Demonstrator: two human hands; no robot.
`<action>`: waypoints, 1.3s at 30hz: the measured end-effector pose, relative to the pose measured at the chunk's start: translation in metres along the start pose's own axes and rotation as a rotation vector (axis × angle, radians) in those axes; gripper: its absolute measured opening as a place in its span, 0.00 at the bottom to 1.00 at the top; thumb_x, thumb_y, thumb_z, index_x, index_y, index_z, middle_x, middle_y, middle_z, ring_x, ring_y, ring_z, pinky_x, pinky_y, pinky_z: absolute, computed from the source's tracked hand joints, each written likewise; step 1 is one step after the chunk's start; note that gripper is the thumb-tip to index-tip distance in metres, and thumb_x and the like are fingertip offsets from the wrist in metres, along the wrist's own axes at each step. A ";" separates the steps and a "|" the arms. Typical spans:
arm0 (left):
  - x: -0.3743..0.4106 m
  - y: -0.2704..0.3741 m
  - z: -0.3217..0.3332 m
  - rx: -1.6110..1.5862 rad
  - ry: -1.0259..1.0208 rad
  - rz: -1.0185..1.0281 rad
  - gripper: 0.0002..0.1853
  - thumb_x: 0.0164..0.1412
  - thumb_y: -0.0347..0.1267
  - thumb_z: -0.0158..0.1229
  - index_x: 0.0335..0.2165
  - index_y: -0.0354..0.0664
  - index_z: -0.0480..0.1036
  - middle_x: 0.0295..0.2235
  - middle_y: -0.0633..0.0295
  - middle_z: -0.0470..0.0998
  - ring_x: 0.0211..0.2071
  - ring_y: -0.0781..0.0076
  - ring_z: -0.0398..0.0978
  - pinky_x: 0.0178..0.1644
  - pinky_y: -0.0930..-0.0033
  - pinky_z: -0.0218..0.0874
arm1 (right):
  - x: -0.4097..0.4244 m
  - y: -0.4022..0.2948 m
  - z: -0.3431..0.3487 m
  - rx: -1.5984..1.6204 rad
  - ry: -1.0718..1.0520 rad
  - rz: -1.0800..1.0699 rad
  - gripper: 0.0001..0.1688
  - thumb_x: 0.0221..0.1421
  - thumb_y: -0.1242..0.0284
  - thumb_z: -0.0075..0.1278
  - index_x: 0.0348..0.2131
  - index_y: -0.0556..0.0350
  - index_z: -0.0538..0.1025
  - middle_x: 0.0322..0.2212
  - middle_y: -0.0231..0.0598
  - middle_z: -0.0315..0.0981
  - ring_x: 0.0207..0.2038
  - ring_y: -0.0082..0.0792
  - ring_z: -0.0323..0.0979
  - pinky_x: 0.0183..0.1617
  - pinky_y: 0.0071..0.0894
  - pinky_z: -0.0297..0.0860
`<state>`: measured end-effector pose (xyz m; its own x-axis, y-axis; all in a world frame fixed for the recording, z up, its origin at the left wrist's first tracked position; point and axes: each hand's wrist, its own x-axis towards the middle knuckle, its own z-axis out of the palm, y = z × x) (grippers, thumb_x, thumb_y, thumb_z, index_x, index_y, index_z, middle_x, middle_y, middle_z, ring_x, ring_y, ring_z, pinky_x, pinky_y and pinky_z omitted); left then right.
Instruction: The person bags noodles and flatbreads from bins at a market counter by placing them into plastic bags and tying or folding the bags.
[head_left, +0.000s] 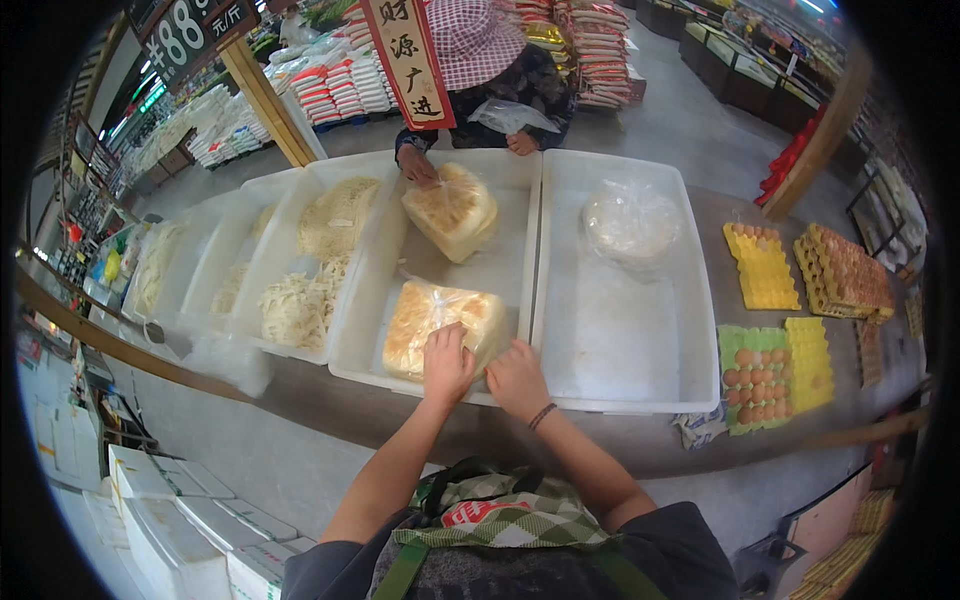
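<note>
A stack of browned flatbread in a clear plastic bag (409, 330) lies at the near end of a white plastic tub (511, 225). My left hand (448, 364) curls its fingers onto the plastic at the top, just below the gathered knot. At the bag's near right corner, my right hand (519, 381) has its fingers closed against the plastic, beside the tub's rim. How much plastic lies inside either hand is hidden. Farther back in the same tub, a second bagged flatbread stack (450, 214) stands tilted, a co-worker's or customer's hand (418, 166) on its top.
Across the counter, a person in a checked hat (476, 45) holds a clear bag (510, 116). The right-hand tub (701, 300) holds one round bagged item (632, 221). Noodles (337, 214) fill tubs leftward. Egg trays (757, 375) lie right. A hanging sign (412, 67) bears writing.
</note>
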<state>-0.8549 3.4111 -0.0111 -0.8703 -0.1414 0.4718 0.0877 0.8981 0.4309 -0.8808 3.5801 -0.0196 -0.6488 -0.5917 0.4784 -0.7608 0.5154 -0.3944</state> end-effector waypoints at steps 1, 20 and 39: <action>-0.001 0.000 0.002 -0.003 0.000 0.002 0.18 0.51 0.24 0.55 0.44 0.37 0.71 0.47 0.51 0.74 0.49 0.47 0.68 0.55 0.51 0.60 | 0.001 0.001 -0.001 0.062 0.050 0.035 0.08 0.55 0.71 0.52 0.26 0.56 0.76 0.27 0.42 0.73 0.39 0.44 0.70 0.57 0.46 0.62; -0.007 -0.047 -0.085 -0.723 -0.249 0.000 0.16 0.52 0.20 0.54 0.42 0.39 0.73 0.51 0.48 0.71 0.49 0.45 0.72 0.51 0.55 0.66 | 0.338 0.091 0.137 0.002 0.242 0.488 0.19 0.56 0.70 0.53 0.46 0.57 0.71 0.44 0.51 0.73 0.48 0.54 0.70 0.54 0.49 0.68; -0.026 -0.292 -0.194 -0.573 -0.046 -0.313 0.18 0.48 0.11 0.48 0.34 0.38 0.77 0.40 0.52 0.77 0.35 0.57 0.78 0.35 0.66 0.71 | 0.393 0.107 0.167 -0.274 0.162 0.517 0.09 0.60 0.71 0.48 0.39 0.57 0.72 0.35 0.47 0.77 0.38 0.52 0.75 0.40 0.48 0.71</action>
<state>-0.7640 3.0719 -0.0004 -0.9154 -0.3307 0.2297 0.0602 0.4516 0.8902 -1.2198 3.2990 -0.0050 -0.9069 -0.1317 0.4003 -0.3027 0.8644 -0.4014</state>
